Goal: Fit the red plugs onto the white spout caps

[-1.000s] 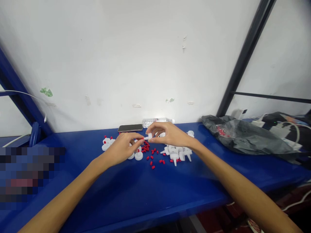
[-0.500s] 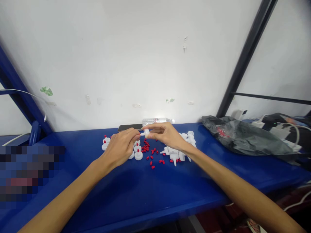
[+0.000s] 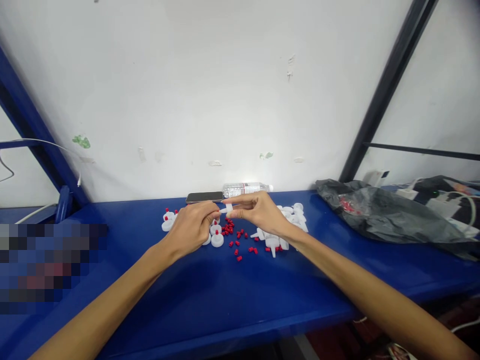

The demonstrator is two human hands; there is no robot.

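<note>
One white nozzle cap (image 3: pixel 229 209) is grasped above the bench (image 3: pixel 210 300): right fingers (image 3: pixel 243 198) pinch its wide base, left fingers (image 3: pixel 210 214) clench its spout, forearms slanting inward, palms facing. Beyond the fingers lie one phone (image 3: pixel 204 197) and one bottle (image 3: pixel 243 189); nearer, over a dozen red tips (image 3: pixel 239 258), too heaped to count exactly.

On the table (image 3: pixel 225 300), caps (image 3: pixel 239 258) lie mostly between capped lids (image 3: pixel 217 240), left, and bare lids (image 3: pixel 272 242), right — phone (image 3: pixel 204 197) and bottle (image 3: pixel 247 189) behind, near the wall (image 3: pixel 225 100) — with the bag (image 3: pixel 397 217) farther right.
</note>
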